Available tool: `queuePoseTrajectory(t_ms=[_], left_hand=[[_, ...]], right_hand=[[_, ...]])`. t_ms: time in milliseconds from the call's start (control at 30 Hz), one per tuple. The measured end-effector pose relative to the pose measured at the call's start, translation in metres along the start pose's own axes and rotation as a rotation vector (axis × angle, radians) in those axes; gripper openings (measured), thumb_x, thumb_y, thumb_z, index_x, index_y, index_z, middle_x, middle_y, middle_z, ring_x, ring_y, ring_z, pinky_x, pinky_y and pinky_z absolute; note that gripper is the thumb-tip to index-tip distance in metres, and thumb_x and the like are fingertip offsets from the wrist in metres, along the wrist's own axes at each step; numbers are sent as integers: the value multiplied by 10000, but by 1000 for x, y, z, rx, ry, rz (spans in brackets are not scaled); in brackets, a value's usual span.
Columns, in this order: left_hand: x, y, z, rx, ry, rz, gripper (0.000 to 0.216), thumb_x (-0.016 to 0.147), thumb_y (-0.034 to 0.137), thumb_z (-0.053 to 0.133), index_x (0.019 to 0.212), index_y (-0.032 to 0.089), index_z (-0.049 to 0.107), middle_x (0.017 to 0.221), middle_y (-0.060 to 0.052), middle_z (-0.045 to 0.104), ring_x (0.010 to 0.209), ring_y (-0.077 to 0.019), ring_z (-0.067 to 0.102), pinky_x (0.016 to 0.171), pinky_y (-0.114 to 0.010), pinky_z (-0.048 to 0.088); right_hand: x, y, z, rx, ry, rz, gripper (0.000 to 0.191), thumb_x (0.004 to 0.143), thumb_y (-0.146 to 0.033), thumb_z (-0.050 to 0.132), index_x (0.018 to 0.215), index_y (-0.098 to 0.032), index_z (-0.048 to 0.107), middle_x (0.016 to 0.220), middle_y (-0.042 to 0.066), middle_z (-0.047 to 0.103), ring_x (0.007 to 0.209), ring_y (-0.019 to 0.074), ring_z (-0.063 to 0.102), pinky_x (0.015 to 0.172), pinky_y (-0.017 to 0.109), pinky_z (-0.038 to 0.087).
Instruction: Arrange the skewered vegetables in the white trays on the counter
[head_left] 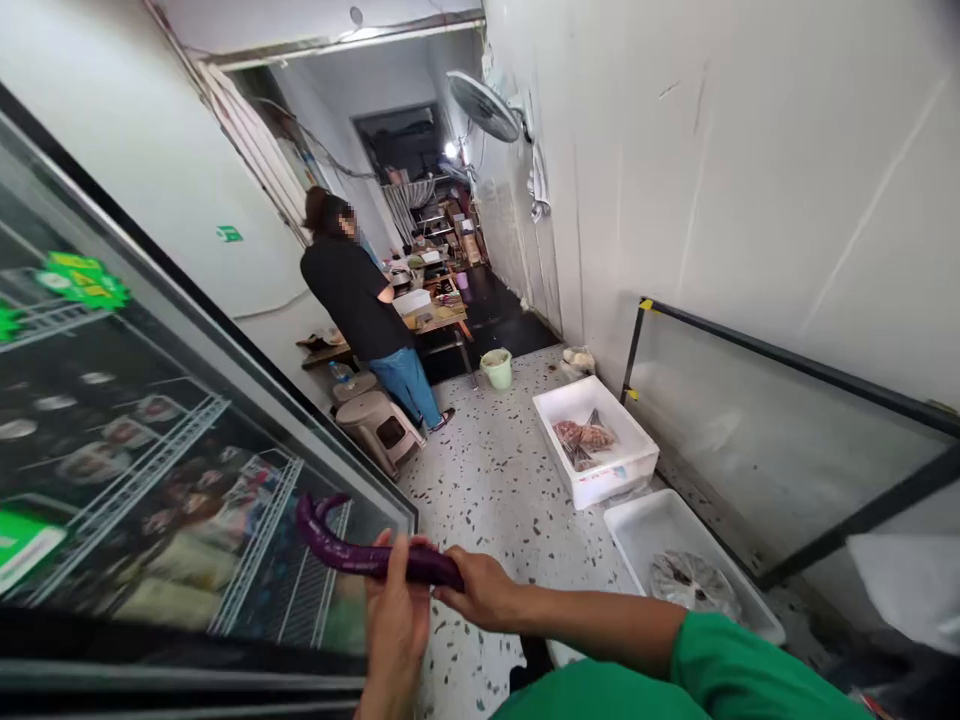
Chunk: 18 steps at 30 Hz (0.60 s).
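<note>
A long, glossy purple eggplant [352, 556] lies level across both my hands, its far end curving upward at the left. My left hand [397, 605] is closed around its middle, one finger laid over the top. At the right end, my right hand [484, 592] grips the tip between thumb and fingers. A shorter purple tip [330, 503] shows beside the curved end; I cannot tell whether it is a second eggplant or a reflection. Just behind is the glass door of a display fridge [247, 450], with packed goods on wire shelves.
White foam boxes stand on the speckled floor at right: one box [615, 482] holds bagged pinkish food, another [626, 535] a clear bag. A dark metal frame [795, 365] leans on the wall. Further off are a person [352, 295], plastic stools [375, 425], a pale bucket [496, 370] and tables.
</note>
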<state>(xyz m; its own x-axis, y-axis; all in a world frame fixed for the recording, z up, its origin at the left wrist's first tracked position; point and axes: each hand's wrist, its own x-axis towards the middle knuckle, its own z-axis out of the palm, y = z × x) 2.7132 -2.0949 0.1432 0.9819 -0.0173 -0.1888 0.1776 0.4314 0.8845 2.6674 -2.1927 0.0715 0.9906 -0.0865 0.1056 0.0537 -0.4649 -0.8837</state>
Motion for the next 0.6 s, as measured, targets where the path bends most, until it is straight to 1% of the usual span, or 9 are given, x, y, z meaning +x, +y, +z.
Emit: queuePoseTrajectory(t_ms=[33,100,200,267,333,433,467,533,600], left_hand=[[28,-7,18,12,31,-1,516,701,277,866,1133,267,584,763,31,702,676,-133,672,687,-239,576],[83,-17,58,48,24,-36,522,715,207,843,1137,264,540,777,33,692,685,-123,666,682,-213,558],[159,-25,123,124,-79,-134,437,757,140,774,1100,239,523,778,15,684,698,-124,667,675,-207,542],[208,-29,170,167,-162,-208,357,772,106,719,1057,218,536,717,13,659,644,-123,643,631,-207,526],[257,-34,219,193,-229,-262,322,762,84,688,1022,210,546,664,27,624,591,-117,609,590,-203,505],[335,-46,292,206,-299,-290,315,739,51,667,990,205,554,652,42,594,570,-101,580,580,-194,494],[362,-50,315,208,-312,-301,307,737,40,656,980,200,555,653,41,589,572,-100,577,585,-197,500],[418,-58,359,210,-313,-320,287,743,28,627,965,191,550,651,33,585,573,-104,575,592,-213,517],[476,-62,400,222,-285,-318,281,746,18,602,959,189,537,645,27,585,567,-109,574,583,-219,523]], right_hand=[[30,10,-7,-21,15,12,352,873,-381,648,1176,-217,576,1044,75,731,905,249,675,763,310,465],[85,28,-27,-47,57,52,305,882,-366,627,1142,-214,577,1034,83,735,905,254,684,759,311,469],[156,55,-69,-40,162,117,259,873,-306,607,1110,-209,569,1003,79,731,898,243,688,759,302,474],[195,75,-99,-25,236,122,298,847,-263,607,1136,-208,556,1020,74,718,914,235,681,778,301,476],[231,101,-128,-12,275,126,314,824,-260,623,1128,-208,562,1010,61,704,903,226,667,785,300,473],[285,150,-171,39,250,202,228,844,-348,642,1009,-196,604,900,35,683,808,195,630,730,276,449],[303,169,-186,54,228,230,229,857,-384,642,980,-192,617,870,30,678,779,183,616,708,265,437],[342,209,-217,43,172,270,254,860,-419,658,964,-187,649,857,25,683,761,170,601,685,250,414],[384,250,-251,-23,97,326,220,859,-380,668,955,-183,687,871,34,701,781,172,607,694,248,404]])
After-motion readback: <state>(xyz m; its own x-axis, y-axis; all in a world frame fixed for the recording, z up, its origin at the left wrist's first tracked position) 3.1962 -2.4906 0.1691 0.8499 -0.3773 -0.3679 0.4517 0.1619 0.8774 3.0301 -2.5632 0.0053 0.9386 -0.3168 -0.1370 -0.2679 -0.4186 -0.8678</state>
